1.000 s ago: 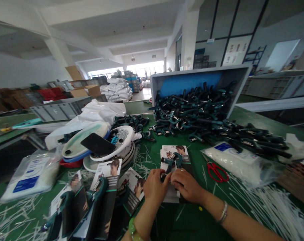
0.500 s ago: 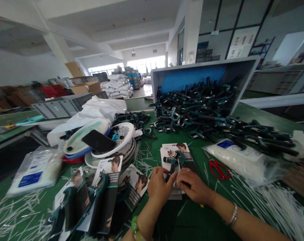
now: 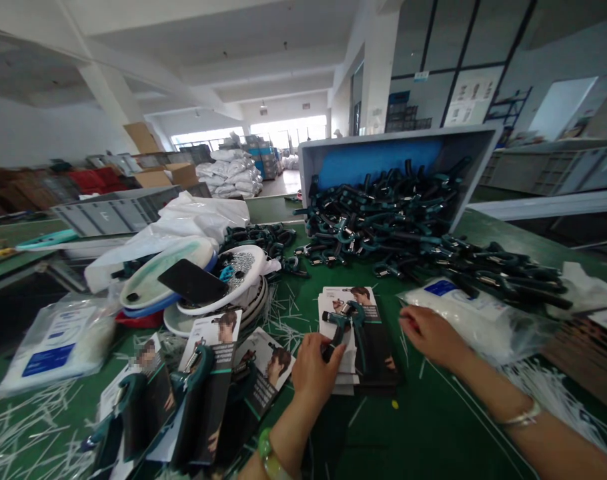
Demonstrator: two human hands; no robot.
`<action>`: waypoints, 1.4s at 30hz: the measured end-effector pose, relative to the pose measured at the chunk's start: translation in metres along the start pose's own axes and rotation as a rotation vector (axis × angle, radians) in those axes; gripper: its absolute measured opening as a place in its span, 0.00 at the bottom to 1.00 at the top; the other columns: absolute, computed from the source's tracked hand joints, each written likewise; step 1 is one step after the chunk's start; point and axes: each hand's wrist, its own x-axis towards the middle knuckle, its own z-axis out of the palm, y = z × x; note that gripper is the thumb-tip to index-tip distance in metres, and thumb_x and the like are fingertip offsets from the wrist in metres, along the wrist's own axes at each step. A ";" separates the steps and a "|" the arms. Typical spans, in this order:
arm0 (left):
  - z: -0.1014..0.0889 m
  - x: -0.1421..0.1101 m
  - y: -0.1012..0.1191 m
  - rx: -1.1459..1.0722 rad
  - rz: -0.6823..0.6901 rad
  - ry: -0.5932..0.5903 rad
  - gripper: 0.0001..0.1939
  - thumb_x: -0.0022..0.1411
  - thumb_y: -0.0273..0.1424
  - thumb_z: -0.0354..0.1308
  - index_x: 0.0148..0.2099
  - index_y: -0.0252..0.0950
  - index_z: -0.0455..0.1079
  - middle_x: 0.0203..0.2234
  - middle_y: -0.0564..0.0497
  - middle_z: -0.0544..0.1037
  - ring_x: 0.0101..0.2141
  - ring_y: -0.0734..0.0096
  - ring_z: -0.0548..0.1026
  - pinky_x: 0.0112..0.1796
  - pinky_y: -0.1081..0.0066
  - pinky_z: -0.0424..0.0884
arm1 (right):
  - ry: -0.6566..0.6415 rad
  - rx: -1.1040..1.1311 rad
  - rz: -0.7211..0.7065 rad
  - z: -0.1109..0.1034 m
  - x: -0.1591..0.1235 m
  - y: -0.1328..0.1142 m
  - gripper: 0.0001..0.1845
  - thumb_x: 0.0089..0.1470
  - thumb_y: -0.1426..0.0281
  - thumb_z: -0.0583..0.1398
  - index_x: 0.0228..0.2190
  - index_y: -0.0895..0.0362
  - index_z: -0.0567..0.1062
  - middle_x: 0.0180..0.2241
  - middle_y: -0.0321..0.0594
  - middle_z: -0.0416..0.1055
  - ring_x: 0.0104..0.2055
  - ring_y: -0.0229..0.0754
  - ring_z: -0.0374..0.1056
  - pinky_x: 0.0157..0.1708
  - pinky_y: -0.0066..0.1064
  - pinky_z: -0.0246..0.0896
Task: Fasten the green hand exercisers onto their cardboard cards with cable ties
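My left hand is closed around one handle of a dark green spring hand grip. This hand grip lies on a stack of printed cards showing a person's head, with a thin white strip standing up by its middle. To the right, my right hand has curled fingers over the red-handled scissors. Only a bit of red shows at the fingertips; the rest is hidden under the hand. Several carded hand grips lie left of my left hand.
A grey bin on its side spills many hand grips onto the green table. White cable ties lie scattered on the left. Bags of white ties sit on both sides. A black phone rests on round tubs.
My right hand has left the hand grip and moved right, onto the scissors. My left hand stays at the handle. The view has shifted slightly.
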 end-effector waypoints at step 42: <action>0.013 0.021 0.013 -0.234 0.145 -0.031 0.07 0.53 0.32 0.54 0.27 0.38 0.73 0.37 0.49 0.70 0.43 0.65 0.67 0.45 0.65 0.61 | -0.296 0.339 -0.149 -0.010 -0.040 0.003 0.17 0.56 0.62 0.50 0.45 0.52 0.70 0.33 0.40 0.71 0.32 0.40 0.68 0.33 0.31 0.63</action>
